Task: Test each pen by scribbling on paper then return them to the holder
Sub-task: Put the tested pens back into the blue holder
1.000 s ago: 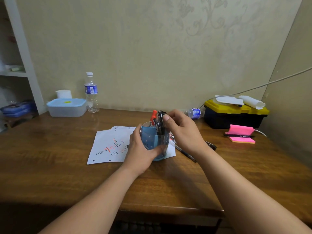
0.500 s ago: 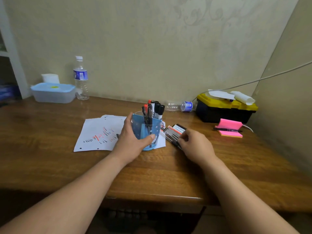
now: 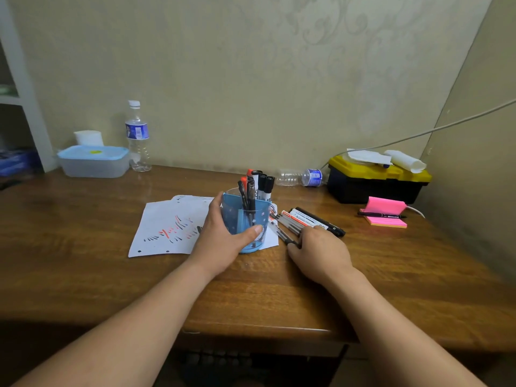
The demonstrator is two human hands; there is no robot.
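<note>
Head camera: the left hand (image 3: 220, 241) is wrapped round the blue holder (image 3: 245, 219), several pens (image 3: 258, 185) standing in it, scribbled paper (image 3: 167, 227) at its 9 o'clock. Over at the holder's 3 o'clock the right hand (image 3: 321, 252) sits on the loose pens (image 3: 307, 219), fingers bent over their near ends; gripping or merely touching, can't tell.

Home desk corner: wallpapered wall (image 3: 251, 65), wooden desk (image 3: 83, 247), toolbox (image 3: 374, 185).

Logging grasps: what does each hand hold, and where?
Left hand grips the blue holder round its wall. Right hand touches the loose pens' near ends; grip cannot be told.
</note>
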